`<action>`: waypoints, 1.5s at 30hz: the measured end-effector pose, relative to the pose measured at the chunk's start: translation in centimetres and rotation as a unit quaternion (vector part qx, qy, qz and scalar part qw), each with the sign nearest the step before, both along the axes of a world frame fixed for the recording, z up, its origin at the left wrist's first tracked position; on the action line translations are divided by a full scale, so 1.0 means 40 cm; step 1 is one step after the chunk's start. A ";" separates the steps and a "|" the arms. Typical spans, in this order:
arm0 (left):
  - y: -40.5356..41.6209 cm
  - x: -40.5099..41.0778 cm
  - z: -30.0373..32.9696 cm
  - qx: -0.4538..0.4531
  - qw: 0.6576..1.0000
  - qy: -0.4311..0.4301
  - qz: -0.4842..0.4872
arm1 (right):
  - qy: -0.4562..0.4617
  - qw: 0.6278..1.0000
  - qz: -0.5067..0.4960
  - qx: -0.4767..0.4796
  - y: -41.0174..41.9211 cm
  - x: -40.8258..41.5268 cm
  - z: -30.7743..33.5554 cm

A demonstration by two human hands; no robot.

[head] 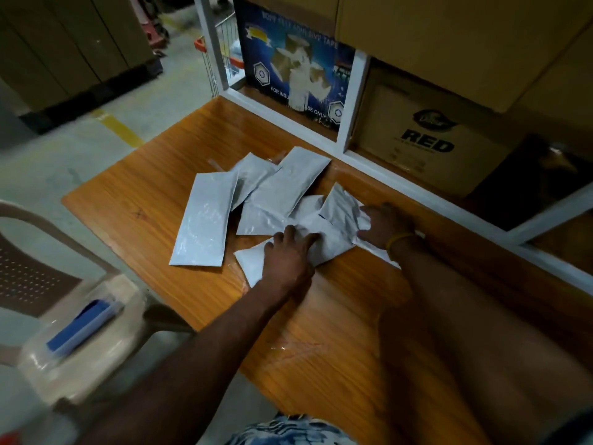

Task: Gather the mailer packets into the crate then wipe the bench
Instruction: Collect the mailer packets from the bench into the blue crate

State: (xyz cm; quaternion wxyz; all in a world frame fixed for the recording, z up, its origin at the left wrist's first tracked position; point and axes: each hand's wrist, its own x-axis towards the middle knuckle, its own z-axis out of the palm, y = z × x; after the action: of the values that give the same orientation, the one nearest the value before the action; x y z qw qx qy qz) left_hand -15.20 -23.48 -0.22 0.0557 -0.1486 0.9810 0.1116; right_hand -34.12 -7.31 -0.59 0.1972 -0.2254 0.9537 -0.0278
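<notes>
Several grey-white mailer packets lie in a loose, overlapping pile on the orange wooden bench. One long packet lies apart at the left of the pile. My left hand presses flat on the nearest packet with fingers spread. My right hand, with a yellow band at the wrist, rests on the crumpled packets at the right of the pile; its fingers look curled into them. No crate is in view.
A plastic chair stands left of the bench with a blue item in clear wrap on its seat. Behind the bench a white-framed shelf holds a blue tape box and a brown "RED" carton.
</notes>
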 end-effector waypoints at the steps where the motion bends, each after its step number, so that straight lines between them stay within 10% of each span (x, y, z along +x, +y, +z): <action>1: 0.002 0.000 0.002 -0.008 1.000 0.006 0.011 | 0.020 1.000 -0.014 0.001 0.004 0.014 -0.002; 17: -0.009 -0.013 -0.005 -0.006 1.000 0.004 0.006 | 0.052 0.994 -0.075 -0.053 0.038 0.149 -0.005; 30: -0.026 0.028 0.094 0.144 0.972 0.175 0.063 | 0.177 0.893 -0.205 -0.360 0.035 0.238 0.129; 45: 0.089 0.276 0.170 0.178 0.954 0.233 0.055 | 0.191 0.906 -0.246 -0.286 0.052 0.596 0.185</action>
State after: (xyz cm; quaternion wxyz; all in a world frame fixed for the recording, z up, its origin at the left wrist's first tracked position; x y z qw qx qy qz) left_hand -4.17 -19.93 6.59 -0.1556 -0.1601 0.9212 0.3187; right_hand -10.28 -5.24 6.80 -0.0743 -0.0313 0.9495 -0.3033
